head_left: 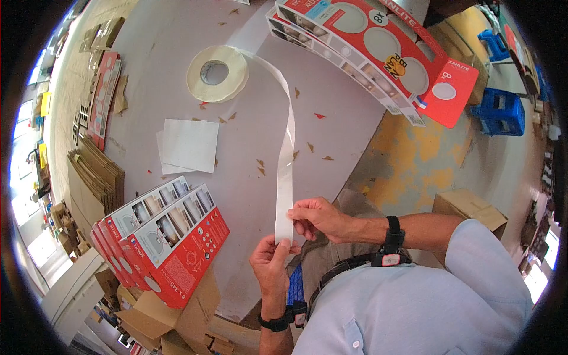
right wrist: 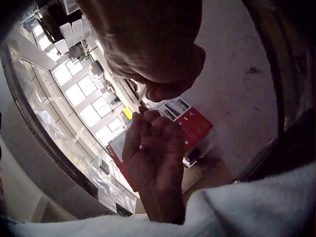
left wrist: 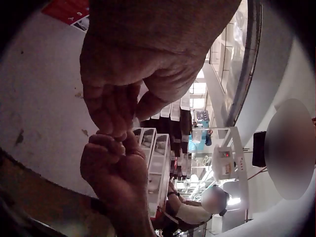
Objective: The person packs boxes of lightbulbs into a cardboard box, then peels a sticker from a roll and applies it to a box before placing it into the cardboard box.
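A wide white tape strip (head_left: 284, 177) runs from its roll (head_left: 201, 86) on the table, curving toward the person's body. The left hand (head_left: 272, 263) pinches the strip's near end, its thumb lying on top. Just above it, the right hand (head_left: 322, 220) pinches the strip's right edge between thumb and fingers. In the left wrist view the left hand (left wrist: 133, 74) and right hand (left wrist: 118, 173) come close together, fingertips nearly meeting. The right wrist view shows the right hand (right wrist: 153, 49) above the left hand (right wrist: 158, 153), with the strip mostly hidden by fingers.
White square sheets (head_left: 190, 146) lie on the grey table (head_left: 248, 136). Red printed cartons (head_left: 177, 254) stand at the near left, and a larger red carton (head_left: 378, 47) at the far right. Flattened cardboard (head_left: 97, 174) stands at the left. Blue bins (head_left: 500, 111) are beyond the table.
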`<state>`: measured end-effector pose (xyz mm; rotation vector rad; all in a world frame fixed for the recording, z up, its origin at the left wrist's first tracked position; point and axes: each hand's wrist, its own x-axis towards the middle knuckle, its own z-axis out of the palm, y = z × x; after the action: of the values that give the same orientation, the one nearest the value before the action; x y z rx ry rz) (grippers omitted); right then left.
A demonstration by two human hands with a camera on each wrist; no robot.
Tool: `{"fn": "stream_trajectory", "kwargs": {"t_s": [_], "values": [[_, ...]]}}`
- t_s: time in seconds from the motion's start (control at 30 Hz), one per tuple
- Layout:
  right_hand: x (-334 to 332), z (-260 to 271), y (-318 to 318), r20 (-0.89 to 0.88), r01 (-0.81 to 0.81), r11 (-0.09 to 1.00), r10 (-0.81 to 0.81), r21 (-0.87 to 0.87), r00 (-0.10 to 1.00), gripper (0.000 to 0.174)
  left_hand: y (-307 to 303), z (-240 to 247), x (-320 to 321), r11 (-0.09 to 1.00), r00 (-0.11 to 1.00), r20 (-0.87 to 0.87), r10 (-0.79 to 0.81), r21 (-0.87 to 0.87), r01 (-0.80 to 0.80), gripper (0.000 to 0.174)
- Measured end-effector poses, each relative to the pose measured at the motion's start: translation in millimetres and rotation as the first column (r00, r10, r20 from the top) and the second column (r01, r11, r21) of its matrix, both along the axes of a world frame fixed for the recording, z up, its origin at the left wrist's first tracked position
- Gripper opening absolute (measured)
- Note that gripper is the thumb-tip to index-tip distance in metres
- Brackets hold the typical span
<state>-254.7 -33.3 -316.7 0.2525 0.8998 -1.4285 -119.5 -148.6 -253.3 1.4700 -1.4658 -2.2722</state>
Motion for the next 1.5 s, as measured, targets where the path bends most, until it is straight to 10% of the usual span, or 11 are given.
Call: {"fn": "stream_trajectory", "kwargs": {"t_s": [0.2, 0.37, 0.5, 0.67, 1.5], "values": [[-4.8, 7.8, 0.9, -0.14, -0.033, 0.995, 0.045, 0.089, 0.989, 0.02, -1.7, 1.3, -0.4, 0.999, 0.999, -0.015, 0.038, 0.007, -0.038, 0.01], [-20.0, 33.4, 11.3, -0.888, -0.121, 0.992, 0.019, -0.042, 0.46, 0.011, -2.2, -1.2, 0.0, 0.997, 0.999, 0.022, 0.033, -0.076, -0.032, 0.011], [-22.4, 38.7, 4.2, -0.992, -0.24, 0.967, -0.065, -0.089, 0.108, 0.008, -1.4, 2.1, -2.9, 0.987, 0.998, 0.038, -0.04, -0.153, 0.046, 0.011], [-14.9, 36.2, -2.4, -0.999, -0.312, 0.95, -0.038, -0.03, -0.021, 0.009, -0.7, 4.3, -0.9, 0.963, 0.993, 0.045, -0.111, -0.242, 0.119, 0.011], [-11.4, 56.8, 1.1, -0.974, -0.447, 0.894, 0.083, -0.021, 0.211, 0.01, 0.2, -3.5, 36.2, 0.87, 0.932, 0.007, -0.364, -0.356, 0.342, 0.009]]}}
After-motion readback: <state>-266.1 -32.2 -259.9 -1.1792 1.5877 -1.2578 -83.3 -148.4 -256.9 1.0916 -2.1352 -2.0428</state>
